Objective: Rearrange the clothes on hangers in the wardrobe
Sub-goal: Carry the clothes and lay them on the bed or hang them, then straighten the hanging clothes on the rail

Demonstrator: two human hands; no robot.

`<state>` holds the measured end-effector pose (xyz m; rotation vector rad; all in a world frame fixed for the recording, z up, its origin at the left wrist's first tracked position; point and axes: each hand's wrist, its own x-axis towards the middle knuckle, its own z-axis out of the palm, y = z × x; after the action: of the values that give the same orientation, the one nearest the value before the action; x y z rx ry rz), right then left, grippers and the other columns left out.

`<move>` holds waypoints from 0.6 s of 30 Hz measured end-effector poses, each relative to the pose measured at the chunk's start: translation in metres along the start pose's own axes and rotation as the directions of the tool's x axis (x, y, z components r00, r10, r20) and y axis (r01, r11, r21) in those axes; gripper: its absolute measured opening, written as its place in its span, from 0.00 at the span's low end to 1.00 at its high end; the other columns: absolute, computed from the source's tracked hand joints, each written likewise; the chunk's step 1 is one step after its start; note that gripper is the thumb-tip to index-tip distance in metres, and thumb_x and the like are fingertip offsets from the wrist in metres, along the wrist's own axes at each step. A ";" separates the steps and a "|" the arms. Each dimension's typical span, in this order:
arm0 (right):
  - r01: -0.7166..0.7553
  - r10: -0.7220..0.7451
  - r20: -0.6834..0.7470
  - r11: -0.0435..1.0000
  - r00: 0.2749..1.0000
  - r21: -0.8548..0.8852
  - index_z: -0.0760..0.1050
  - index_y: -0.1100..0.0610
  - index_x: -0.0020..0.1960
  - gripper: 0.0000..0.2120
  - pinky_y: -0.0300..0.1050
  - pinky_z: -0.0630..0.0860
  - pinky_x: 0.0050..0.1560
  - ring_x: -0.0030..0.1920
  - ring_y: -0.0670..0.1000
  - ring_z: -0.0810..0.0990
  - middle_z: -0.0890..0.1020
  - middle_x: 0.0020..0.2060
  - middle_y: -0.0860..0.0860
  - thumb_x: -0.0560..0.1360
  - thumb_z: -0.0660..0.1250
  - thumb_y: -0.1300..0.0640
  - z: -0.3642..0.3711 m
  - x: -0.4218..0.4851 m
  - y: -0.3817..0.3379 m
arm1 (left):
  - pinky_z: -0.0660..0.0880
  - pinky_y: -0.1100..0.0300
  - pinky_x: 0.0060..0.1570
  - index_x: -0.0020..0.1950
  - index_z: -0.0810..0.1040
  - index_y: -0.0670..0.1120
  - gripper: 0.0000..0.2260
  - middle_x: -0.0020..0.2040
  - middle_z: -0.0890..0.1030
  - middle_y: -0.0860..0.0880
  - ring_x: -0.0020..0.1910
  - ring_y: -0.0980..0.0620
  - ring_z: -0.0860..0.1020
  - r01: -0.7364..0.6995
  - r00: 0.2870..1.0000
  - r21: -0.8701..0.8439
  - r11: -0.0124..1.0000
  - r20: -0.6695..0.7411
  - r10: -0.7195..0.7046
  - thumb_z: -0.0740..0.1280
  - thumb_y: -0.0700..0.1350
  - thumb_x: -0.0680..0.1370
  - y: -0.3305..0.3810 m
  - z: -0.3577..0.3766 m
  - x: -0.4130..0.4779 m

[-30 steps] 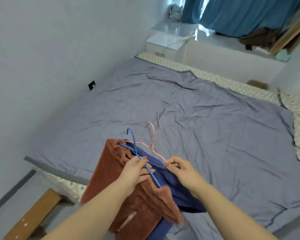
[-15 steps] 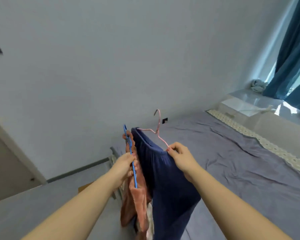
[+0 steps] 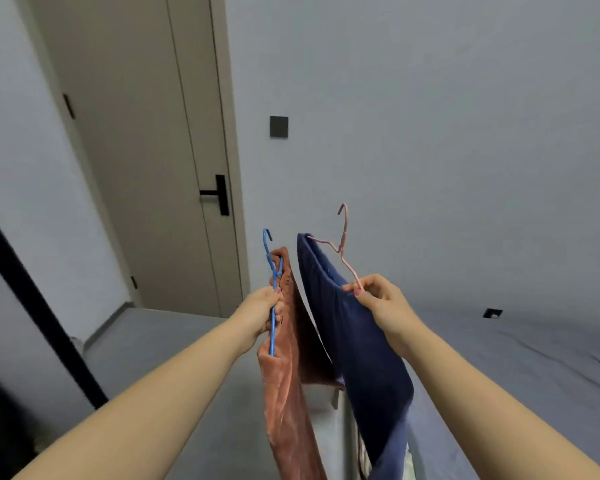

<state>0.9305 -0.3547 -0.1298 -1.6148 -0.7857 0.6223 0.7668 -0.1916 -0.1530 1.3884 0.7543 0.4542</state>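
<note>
- Centre of frame, held up in front of a grey wall (image 3: 430, 133): two hangers with clothes, one per hand, both bare forearms reaching in from the bottom edge
- left hand (image 3: 262, 308) has its fingers curled round the blue hanger (image 3: 272, 337), gripping its shaft below the hook; hook points up, hanger seen nearly edge-on
- rust-brown garment (image 3: 284, 393) hangs from the blue hanger; fuzzy fabric, drapes straight down past the bottom edge; top of it bunched against the left hand
- right hand (image 3: 378, 299) pinches the lower end of the pink hanger (image 3: 344, 233) between thumb and fingertips, other fingers curled; hook up, above and right of the blue one
- navy garment (image 3: 361, 358) hangs on the pink hanger; waistband looped over the far arm; cloth falls under the right hand and on down
- two garments side by side, rust one left, navy one right; they overlap lower down; cannot tell if they touch
- both hangers in the air, not on any rail; no wardrobe in view
- left background: closed beige door (image 3: 146, 150) with black lever handle (image 3: 219, 195); dark square switch plate (image 3: 279, 126) on the wall just right of the frame
- grey floor (image 3: 160, 341) below the door; dark diagonal strip (image 3: 39, 306) at far left, blurred
- right side: bed with grey-blue sheet (image 3: 534, 358); small dark socket (image 3: 492, 312) on the wall just above it
</note>
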 end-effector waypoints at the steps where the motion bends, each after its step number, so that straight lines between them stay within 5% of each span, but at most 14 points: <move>1: -0.003 0.002 0.036 1.000 0.999 0.006 0.74 0.60 0.47 0.05 0.50 0.72 0.64 0.57 0.50 0.80 0.85 0.49 0.47 0.80 0.61 0.62 0.019 0.001 -0.004 | 0.67 0.66 0.29 0.40 0.66 0.47 0.12 0.30 0.69 0.51 0.27 0.55 0.66 -0.005 1.000 -0.019 1.000 -0.025 0.004 0.53 0.44 0.84 0.001 -0.018 -0.007; 18: 0.085 -0.074 0.515 0.996 0.854 0.003 0.72 0.64 0.48 0.06 0.46 0.74 0.55 0.50 0.51 0.82 0.86 0.42 0.53 0.77 0.65 0.61 0.337 -0.061 -0.053 | 0.65 0.64 0.29 0.39 0.66 0.48 0.13 0.27 0.67 0.52 0.27 0.55 0.65 -0.017 0.896 -0.168 0.986 -0.440 -0.060 0.53 0.42 0.83 -0.054 -0.287 -0.164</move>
<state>0.6274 -0.1864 -0.1406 -1.4341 -1.2488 1.0117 0.4426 -0.1107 -0.1743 1.1256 1.0747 0.8169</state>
